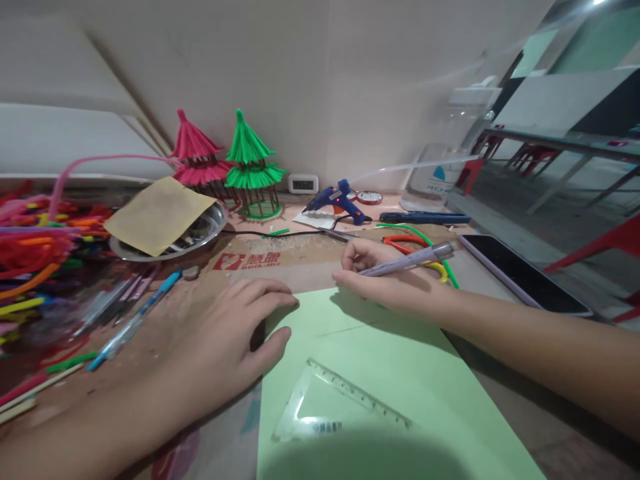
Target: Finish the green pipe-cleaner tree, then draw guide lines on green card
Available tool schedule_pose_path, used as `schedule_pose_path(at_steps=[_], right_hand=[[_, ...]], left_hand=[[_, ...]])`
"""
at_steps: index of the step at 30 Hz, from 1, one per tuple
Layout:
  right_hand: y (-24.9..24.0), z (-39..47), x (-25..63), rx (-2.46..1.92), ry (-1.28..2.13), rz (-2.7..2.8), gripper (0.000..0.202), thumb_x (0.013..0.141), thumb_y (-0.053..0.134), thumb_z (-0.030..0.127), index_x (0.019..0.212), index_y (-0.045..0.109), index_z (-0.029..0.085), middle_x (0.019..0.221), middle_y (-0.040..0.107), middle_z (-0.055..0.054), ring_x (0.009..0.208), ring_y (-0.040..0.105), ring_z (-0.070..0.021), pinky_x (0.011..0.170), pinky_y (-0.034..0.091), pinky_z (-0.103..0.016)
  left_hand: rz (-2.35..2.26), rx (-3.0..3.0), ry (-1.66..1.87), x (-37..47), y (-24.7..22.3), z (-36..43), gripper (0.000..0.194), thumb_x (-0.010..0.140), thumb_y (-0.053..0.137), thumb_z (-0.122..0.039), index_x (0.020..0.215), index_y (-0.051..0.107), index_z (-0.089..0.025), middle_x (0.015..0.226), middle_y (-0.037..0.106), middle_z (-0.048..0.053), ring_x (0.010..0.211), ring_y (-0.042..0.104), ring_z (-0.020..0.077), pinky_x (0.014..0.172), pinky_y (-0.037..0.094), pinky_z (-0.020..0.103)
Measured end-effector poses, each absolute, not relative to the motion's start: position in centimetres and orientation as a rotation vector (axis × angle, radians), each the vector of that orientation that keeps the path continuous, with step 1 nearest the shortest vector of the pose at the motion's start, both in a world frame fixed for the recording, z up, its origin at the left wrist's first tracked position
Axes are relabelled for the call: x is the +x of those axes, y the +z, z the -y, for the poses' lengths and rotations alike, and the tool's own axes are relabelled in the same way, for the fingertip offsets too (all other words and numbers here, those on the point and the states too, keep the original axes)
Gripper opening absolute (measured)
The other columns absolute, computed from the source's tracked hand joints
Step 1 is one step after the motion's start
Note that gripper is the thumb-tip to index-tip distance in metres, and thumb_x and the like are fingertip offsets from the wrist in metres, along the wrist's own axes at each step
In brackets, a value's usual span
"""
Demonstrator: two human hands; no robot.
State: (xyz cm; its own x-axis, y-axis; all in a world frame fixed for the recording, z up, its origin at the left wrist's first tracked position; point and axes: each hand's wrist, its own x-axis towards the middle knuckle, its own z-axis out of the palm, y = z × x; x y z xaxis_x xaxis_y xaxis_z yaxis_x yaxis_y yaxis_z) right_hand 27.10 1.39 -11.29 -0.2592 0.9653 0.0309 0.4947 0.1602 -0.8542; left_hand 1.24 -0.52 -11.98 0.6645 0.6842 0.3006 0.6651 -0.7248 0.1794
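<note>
Pale green paper (430,387) lies before us on the worktop in the head view, a thin dark line drawn across its upper part and a clear triangular ruler (363,395) flat on it, nearer to us than either hand. Our left hand (250,323), palm down, bears on the sheet's upper left edge, its thumb spread apart from the lightly bent fingers and nothing in its grasp. Our right hand (390,277), over the far edge of the sheet, has thumb and forefinger drawn together, with a pen (405,260) held slantwise across it. Just beyond, orange and yellow handles (405,243) show partly behind that hand, near a blue glue gun (337,200), a blue utility knife (425,218) and a small white digital clock (303,185). Against the wall, a red tiered model (200,157) stands beside a green tiered model (254,167). To our left, a tan square sheet (160,217) rests on a silver dish (120,250), next to a heap of bright fuzzy stems (35,247); to our right, a dark-screened phone (523,273) lies near a clear bottle (433,177)
</note>
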Motion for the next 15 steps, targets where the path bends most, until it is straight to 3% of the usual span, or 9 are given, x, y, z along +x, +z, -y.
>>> schedule_pose_path(at_steps=[5, 11, 15], right_hand=[[-12.6, -1.8, 26.8, -1.406, 0.931, 1.729, 0.029, 0.084, 0.067, 0.043, 0.077, 0.048, 0.023, 0.058, 0.05, 0.007, 0.049, 0.042, -0.009, 0.044, 0.027, -0.021], [-13.2, -2.2, 27.5, -1.278, 1.166, 1.638, 0.036, 0.092, 0.061, 0.058, 0.087, 0.051, 0.023, 0.053, 0.051, 0.008, 0.043, 0.037, -0.0082, 0.043, 0.025, -0.021], [-13.4, -2.4, 27.5, -1.228, 1.167, 1.656, 0.035, 0.093, 0.059, 0.057, 0.087, 0.053, 0.023, 0.052, 0.05, 0.008, 0.043, 0.039, -0.0082, 0.041, 0.026, -0.019]], left_hand=[[-1.151, 2.772, 0.571, 1.1, -12.1, 0.5, 0.025, 0.095, 0.055, -0.035, 0.114, 0.068, -0.024, 0.116, 0.071, 0.005, 0.106, 0.066, 0.0254, 0.089, 0.054, 0.04], [-1.127, 2.732, 0.649, 1.1, -11.4, 0.5, 0.021, 0.096, 0.058, -0.033, 0.111, 0.07, -0.026, 0.121, 0.07, 0.005, 0.108, 0.066, 0.0224, 0.092, 0.053, 0.036], [-0.832, 2.77, 0.578, 1.6, -10.7, 2.6, 0.014, 0.097, 0.06, -0.028, 0.106, 0.07, -0.028, 0.115, 0.071, 0.001, 0.11, 0.065, 0.0185, 0.099, 0.049, 0.033]])
